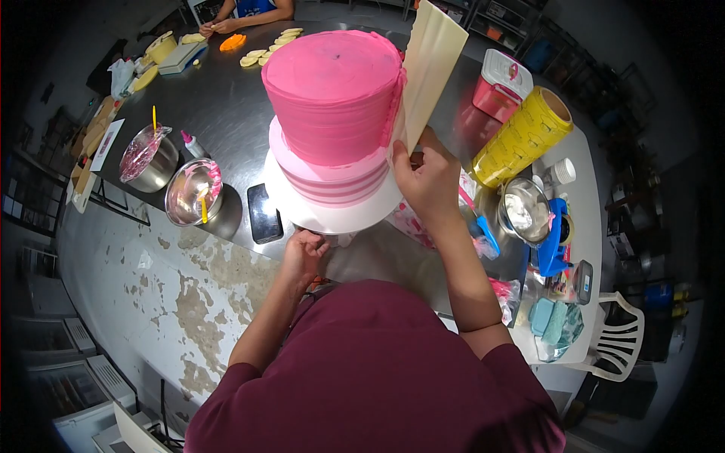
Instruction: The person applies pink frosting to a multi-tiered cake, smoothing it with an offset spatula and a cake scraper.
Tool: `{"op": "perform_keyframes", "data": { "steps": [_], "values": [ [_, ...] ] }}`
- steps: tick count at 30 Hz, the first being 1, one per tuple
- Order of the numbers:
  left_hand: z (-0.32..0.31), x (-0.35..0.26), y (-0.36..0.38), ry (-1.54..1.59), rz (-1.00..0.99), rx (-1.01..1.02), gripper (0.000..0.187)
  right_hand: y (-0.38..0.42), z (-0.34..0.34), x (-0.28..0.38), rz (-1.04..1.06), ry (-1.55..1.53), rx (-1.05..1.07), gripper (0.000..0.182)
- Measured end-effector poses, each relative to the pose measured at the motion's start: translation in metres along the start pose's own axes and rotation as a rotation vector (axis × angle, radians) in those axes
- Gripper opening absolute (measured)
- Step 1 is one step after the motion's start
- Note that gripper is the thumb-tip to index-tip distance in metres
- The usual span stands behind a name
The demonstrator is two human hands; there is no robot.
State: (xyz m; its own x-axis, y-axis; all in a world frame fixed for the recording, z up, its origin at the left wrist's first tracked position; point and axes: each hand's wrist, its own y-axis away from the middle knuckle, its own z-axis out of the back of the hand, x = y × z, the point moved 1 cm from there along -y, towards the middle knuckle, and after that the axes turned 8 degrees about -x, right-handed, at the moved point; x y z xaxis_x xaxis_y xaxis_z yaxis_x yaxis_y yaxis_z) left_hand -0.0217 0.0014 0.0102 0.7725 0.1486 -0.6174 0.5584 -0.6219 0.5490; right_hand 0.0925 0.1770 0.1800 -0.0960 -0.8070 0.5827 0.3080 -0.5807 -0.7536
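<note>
A tall two-tier pink cake [332, 98] stands on a white round board [291, 208]. The wider upper tier is bright pink, and the lower one is pale pink with darker bands. My right hand [428, 177] is closed on a long cream-coloured cake scraper [430, 68], held upright along the right side of the upper tier. A ridge of pink frosting shows where its edge meets the cake. At the board's near rim, my left hand [306, 249] has its fingers curled against the edge. Part of those fingers is hidden under the board.
A phone [264, 214], a steel bowl [194, 192] and a film-covered bowl [149, 157] stand left. A yellow wrap roll [522, 137], white-cream bowl [526, 211], blue tape dispenser [555, 241] and pink-and-white container [502, 84] stand right. A person's hands [215, 28] are across the table.
</note>
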Motion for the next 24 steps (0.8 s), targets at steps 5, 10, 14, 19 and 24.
{"op": "perform_keyframes", "data": {
  "steps": [5,10,14,19,24],
  "values": [
    [-0.016,0.005,0.022,-0.159,0.100,0.125,0.044,0.001,0.001,-0.002,-0.002,0.000,0.004,0.013],
    [-0.004,0.006,0.011,-0.237,0.091,0.164,0.054,0.000,0.001,0.000,-0.028,0.015,-0.010,0.014],
    [0.008,-0.007,-0.004,-0.104,-0.027,0.042,0.049,-0.002,0.002,-0.001,-0.008,-0.021,-0.012,0.014],
    [0.009,-0.022,-0.011,-0.021,-0.137,-0.058,0.036,-0.002,0.003,0.000,0.000,-0.018,-0.012,0.014],
    [-0.003,-0.018,0.000,0.003,-0.045,-0.054,0.027,0.000,0.002,-0.004,-0.013,-0.014,0.000,0.014]
  ]
}}
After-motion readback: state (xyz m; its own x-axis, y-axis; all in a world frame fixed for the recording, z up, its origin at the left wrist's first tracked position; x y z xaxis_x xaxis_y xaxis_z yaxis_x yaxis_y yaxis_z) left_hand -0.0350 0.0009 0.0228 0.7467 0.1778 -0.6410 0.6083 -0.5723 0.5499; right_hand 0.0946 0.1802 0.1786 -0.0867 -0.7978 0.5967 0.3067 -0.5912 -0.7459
